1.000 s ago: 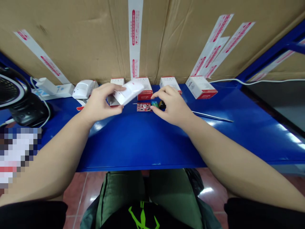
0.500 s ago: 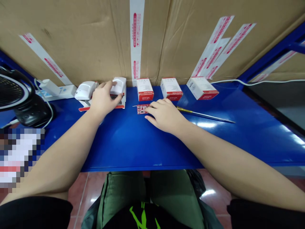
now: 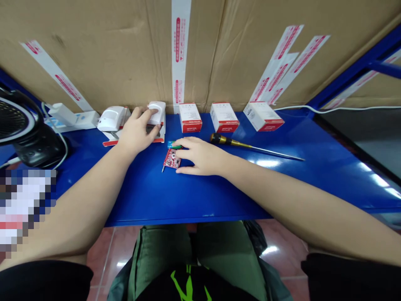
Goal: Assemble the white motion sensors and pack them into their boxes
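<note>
My left hand grips a white plastic motion sensor housing, which stands upright at the back of the blue bench on a small open box. My right hand lies over a red circuit board, with the thumb beside its right edge. Its fingers reach a small blue-green component just behind the board. Part of the board is hidden under the fingers. A black-and-yellow-handled screwdriver lies behind my right hand, not touching it.
Another white sensor sits left of my left hand. Several white-and-red boxes line the back, against a taped cardboard wall. A black fan and a white power strip stand at the left.
My right hand has slid left and towards me, and the red board has shifted and turned with it. The screwdriver handle now shows. My left hand stays on the sensor, now standing on the box.
</note>
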### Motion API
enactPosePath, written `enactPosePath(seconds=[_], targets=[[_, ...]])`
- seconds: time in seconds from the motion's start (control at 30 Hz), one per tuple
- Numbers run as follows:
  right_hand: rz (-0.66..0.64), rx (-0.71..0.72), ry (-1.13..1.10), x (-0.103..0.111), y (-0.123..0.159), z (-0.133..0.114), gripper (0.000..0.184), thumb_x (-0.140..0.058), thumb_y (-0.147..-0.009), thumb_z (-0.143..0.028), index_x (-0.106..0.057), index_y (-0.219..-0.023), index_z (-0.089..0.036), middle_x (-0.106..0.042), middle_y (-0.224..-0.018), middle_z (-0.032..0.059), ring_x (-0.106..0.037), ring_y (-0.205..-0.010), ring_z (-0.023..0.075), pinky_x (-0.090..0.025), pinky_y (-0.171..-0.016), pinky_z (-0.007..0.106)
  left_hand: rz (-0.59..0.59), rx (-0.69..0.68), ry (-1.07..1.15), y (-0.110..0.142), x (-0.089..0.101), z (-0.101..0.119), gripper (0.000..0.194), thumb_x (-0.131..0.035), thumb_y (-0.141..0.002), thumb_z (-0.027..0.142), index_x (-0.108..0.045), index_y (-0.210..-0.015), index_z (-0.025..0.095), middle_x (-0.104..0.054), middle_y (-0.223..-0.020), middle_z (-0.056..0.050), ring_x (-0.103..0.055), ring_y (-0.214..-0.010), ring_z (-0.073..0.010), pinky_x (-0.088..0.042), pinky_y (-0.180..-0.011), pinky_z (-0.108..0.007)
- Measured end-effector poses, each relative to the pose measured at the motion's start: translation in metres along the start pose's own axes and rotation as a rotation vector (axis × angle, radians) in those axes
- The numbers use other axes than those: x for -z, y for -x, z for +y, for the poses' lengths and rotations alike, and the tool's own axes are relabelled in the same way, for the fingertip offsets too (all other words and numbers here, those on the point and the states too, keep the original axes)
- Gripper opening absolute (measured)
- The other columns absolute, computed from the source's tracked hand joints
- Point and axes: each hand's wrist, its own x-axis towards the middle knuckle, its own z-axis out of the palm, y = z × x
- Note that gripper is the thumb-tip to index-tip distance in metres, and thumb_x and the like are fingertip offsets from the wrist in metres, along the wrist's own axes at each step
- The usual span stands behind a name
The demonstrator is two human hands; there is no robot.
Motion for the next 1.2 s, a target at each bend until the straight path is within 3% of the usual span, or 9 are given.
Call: enactPosePath(seconds=[0.17,0.33,0.53,0.77,1.03,1.1,1.2], targets=[[-0.074,0.011,0.070,0.002,-0.023,0.010,0.037,-0.070,-0.104,-0.047,-0.077,-0.123,-0.016,-0.073,-0.134,0.0170,-0.068,-0.129,0.0301,-0.031,-0.132,0.064,-0.003,0.000,-0.011,0.001,0.000,0.000,0.053,-0.061,-0.100,0.039,-0.062,-0.149,0.019,-0.062,-0.150,-0.017,-0.062,-0.141,-0.0385,-0.048,-0.126,-0.057],[-0.102,-0.070,0.172,0.008,-0.038,0.016,0.039,-0.069,-0.101,-0.041,-0.070,-0.130,-0.015,-0.076,-0.116,0.0126,-0.071,-0.115,0.0290,-0.030,-0.130,0.062,0.002,-0.001,-0.013,0.001,0.000,0.000,0.052,-0.062,-0.099,0.038,-0.063,-0.149,0.020,-0.064,-0.148,-0.015,-0.063,-0.141,-0.0373,-0.049,-0.125,-0.056],[-0.136,-0.241,0.267,0.013,-0.055,0.021,0.046,-0.068,-0.097,-0.031,-0.065,-0.137,-0.010,-0.072,-0.137,0.0227,-0.060,-0.141,0.0392,-0.030,-0.129,0.061,-0.003,-0.004,-0.005,0.000,0.000,0.000,0.051,-0.062,-0.098,0.035,-0.063,-0.147,0.022,-0.064,-0.149,-0.013,-0.064,-0.140,-0.0353,-0.049,-0.126,-0.054],[-0.239,-0.502,0.255,0.020,-0.092,0.031,0.062,-0.070,-0.088,-0.015,-0.054,-0.147,-0.006,-0.077,-0.119,0.0189,-0.073,-0.118,0.0376,-0.031,-0.127,0.056,-0.043,0.043,-0.015,0.001,0.006,0.006,0.056,-0.061,-0.098,0.033,-0.062,-0.152,0.019,-0.062,-0.151,-0.017,-0.064,-0.139,-0.0383,-0.053,-0.121,-0.056],[-0.232,-0.683,0.154,0.019,-0.120,0.047,0.066,-0.068,-0.087,-0.009,-0.053,-0.151,-0.008,-0.078,-0.123,0.0174,-0.070,-0.128,0.0357,-0.019,-0.133,0.059,-0.059,0.069,-0.023,0.001,0.008,0.008,0.057,-0.062,-0.098,0.034,-0.061,-0.154,0.022,-0.061,-0.153,-0.016,-0.061,-0.144,-0.0395,-0.053,-0.122,-0.056],[-0.208,-0.678,0.139,0.023,-0.120,0.051,0.064,-0.070,-0.087,-0.010,-0.055,-0.150,-0.008,-0.077,-0.124,0.0172,-0.069,-0.129,0.0363,-0.022,-0.132,0.061,-0.061,0.061,-0.023,0.001,0.008,0.008,0.057,-0.062,-0.099,0.034,-0.060,-0.154,0.021,-0.060,-0.154,-0.016,-0.061,-0.144,-0.0398,-0.052,-0.123,-0.057],[-0.083,-0.587,0.118,0.034,-0.107,0.060,0.056,-0.071,-0.088,-0.013,-0.061,-0.143,-0.014,-0.071,-0.137,0.0172,-0.066,-0.131,0.0366,-0.044,-0.119,0.054,-0.051,0.044,-0.019,0.002,0.007,0.006,0.057,-0.062,-0.098,0.033,-0.060,-0.154,0.020,-0.060,-0.153,-0.018,-0.062,-0.143,-0.0401,-0.052,-0.123,-0.057]])
